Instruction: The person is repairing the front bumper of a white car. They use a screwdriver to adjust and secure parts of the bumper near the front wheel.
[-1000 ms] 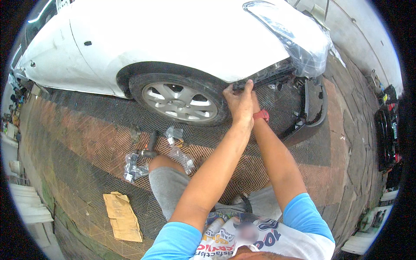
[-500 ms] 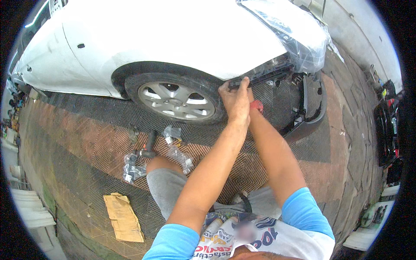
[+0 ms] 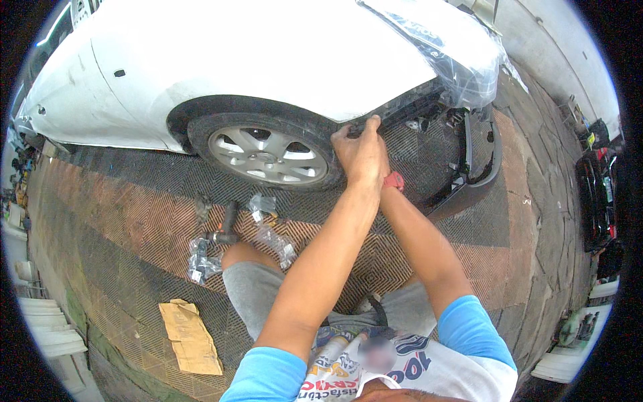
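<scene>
The white car's black lower fender edge (image 3: pixel 375 124) sits far in the scene, just right of the grey-spoked front wheel (image 3: pixel 266 155). The left hand (image 3: pixel 362 151) grips this edge. The right hand (image 3: pixel 387 175) hides behind it with a red tool (image 3: pixel 394 181); I cannot tell its grip. 2 clear plastic bags (image 3: pixel 271 231) lie near the knee.
</scene>
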`<state>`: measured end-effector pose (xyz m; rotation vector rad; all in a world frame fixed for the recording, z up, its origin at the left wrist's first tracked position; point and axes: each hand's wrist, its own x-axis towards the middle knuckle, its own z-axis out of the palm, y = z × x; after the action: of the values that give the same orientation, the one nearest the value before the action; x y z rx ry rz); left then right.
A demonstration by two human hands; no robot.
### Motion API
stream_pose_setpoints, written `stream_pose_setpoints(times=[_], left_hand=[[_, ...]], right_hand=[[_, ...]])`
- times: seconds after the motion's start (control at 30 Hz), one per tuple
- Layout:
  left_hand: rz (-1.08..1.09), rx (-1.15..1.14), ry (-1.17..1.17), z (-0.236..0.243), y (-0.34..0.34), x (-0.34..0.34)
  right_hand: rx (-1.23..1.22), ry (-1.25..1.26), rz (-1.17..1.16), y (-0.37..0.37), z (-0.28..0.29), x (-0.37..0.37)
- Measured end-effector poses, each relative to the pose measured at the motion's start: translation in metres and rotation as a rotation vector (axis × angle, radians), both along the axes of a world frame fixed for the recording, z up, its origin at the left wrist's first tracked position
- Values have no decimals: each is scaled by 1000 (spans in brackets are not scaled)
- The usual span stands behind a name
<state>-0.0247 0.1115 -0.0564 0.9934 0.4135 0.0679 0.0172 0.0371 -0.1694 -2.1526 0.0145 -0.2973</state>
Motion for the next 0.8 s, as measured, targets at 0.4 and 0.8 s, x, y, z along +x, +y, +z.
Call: stream_pose_setpoints(times=[0.4, 0.8], left_hand=[[-89, 27, -24, -2, 7, -1], [165, 1891, -1131, 14, 7, 20]], right_hand=[[117, -171, -39, -12, -63, 47], [262, -67, -161, 5, -34, 20]])
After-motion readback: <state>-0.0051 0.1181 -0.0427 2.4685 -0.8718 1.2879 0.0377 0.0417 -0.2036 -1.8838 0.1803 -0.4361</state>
